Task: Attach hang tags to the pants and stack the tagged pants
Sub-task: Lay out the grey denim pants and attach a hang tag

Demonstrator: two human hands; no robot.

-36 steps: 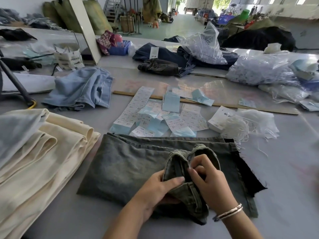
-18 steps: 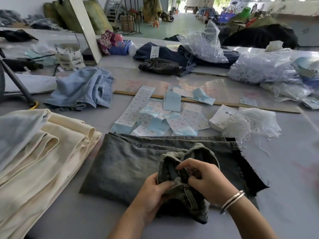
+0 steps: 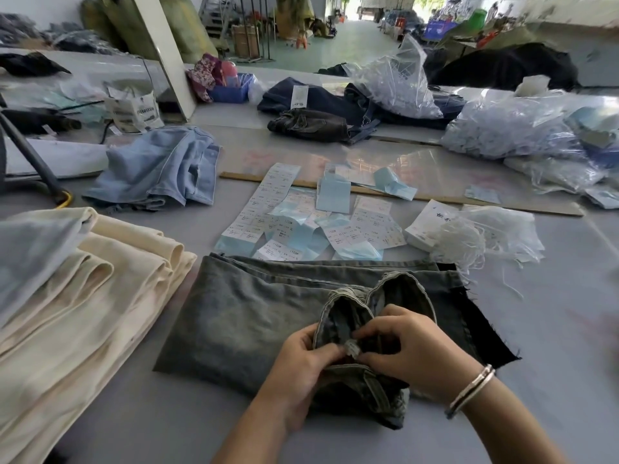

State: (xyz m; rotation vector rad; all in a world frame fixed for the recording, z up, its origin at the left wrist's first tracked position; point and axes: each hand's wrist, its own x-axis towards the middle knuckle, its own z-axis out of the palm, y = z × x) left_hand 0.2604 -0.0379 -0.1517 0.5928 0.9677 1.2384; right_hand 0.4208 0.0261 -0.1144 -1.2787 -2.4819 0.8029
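- Both hands work at the lower centre of the frame: my left hand [image 3: 303, 360] grips the bunched waistband [image 3: 348, 316] of the grey jeans [image 3: 241, 316] from the left, thumb on top of the fabric.
- My right hand [image 3: 412, 349] pinches the same waistband from the right, its fingertips meeting the left thumb at a small pale metal piece [image 3: 351, 347]; I cannot tell just what it is.
- A bracelet [image 3: 470, 390] sits on my right wrist.
- These jeans lie folded flat on the grey table [image 3: 552, 329] at the centre, waistband pulled up toward me, a dark frayed edge at their right.
- Just above the jeans, mid-frame, lie white and pale blue tags [image 3: 301, 222] spread loosely, some overlapping.
- To the right of the tags sits a tangle of white strings [image 3: 475, 239] in clear plastic, beside a small white box [image 3: 425, 226].
- At the lower left, cream pants [image 3: 83, 296] lie stacked in folds.
- Light blue jeans [image 3: 160, 169] lie crumpled at the centre left.
- Dark jeans [image 3: 311, 123] lie in a heap at the upper centre, one with a white tag on it.
- Clear bags [image 3: 509, 128] fill the upper right.
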